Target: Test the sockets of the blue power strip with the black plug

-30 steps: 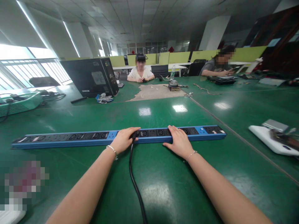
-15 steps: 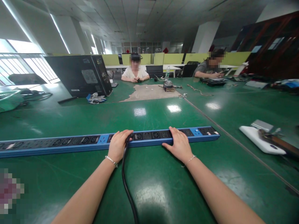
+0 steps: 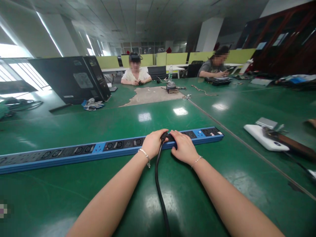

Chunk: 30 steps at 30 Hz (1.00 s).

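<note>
A long blue power strip (image 3: 99,148) with black and blue sockets lies across the green table. My left hand (image 3: 153,144) is closed around a black plug (image 3: 164,136) at the sockets right of the strip's middle. From the plug a thick black cable (image 3: 159,184) runs down toward me. Whether the plug sits in a socket is hidden by the fingers. Just to the right, my right hand (image 3: 184,147) grips the strip, with its fingers over the top and its thumb at the near side. The two hands almost touch.
A black computer case (image 3: 71,79) and gloves (image 3: 92,104) are at the back left. To the right lie a white device (image 3: 264,138) and a brown-handled tool (image 3: 293,142). Two people (image 3: 136,74) (image 3: 214,65) sit across the table, near a bottle (image 3: 170,73).
My left hand has moved right along the strip with the plug and cable, closing the gap to my right hand. My right hand stays on the strip. The view has shifted slightly.
</note>
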### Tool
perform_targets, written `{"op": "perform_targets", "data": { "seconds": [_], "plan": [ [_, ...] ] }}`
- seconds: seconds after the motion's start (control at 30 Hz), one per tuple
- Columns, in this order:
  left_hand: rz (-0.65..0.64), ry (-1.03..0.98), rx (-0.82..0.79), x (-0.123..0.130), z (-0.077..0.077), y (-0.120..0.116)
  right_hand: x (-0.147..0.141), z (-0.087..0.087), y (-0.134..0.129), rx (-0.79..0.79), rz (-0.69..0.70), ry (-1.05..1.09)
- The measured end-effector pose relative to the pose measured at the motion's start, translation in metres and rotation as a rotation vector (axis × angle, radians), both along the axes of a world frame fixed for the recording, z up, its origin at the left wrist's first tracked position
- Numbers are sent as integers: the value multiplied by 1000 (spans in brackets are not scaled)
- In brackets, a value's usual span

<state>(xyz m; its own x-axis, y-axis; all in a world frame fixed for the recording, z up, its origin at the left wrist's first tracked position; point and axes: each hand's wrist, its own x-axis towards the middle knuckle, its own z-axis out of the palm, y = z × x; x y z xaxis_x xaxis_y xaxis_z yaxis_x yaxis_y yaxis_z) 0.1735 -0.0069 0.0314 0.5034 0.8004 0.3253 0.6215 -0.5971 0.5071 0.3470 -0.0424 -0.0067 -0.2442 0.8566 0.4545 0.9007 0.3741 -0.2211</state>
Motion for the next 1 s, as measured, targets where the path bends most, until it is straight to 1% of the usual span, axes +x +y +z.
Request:
{"op": "perform_targets", "data": {
  "seconds": [0.1, 0.27, 0.37, 0.5, 0.63, 0.73, 0.87, 1.0],
  "plan": [
    [13, 33, 14, 6, 0, 4, 0, -1, 1, -6, 5, 14],
    [49, 55, 37, 6, 2, 5, -1, -1, 1, -26, -6, 45],
    [61, 55, 62, 7, 0, 4, -2, -1, 1, -25, -15, 47],
    [40, 60, 111, 7, -4, 3, -1, 0, 1, -21, -21, 40],
    [70, 80, 158, 7, -6, -2, -2, 0, 1, -25, -17, 38],
    [93, 175, 165, 9, -4, -5, -3, 1, 1, -30, -18, 45],
    [114, 393, 166, 13, 2, -8, -3, 1, 1, -19, -21, 52],
    [107, 469, 201, 14, 5, -9, -4, 0, 1, 7, -30, 63]
  ]
}}
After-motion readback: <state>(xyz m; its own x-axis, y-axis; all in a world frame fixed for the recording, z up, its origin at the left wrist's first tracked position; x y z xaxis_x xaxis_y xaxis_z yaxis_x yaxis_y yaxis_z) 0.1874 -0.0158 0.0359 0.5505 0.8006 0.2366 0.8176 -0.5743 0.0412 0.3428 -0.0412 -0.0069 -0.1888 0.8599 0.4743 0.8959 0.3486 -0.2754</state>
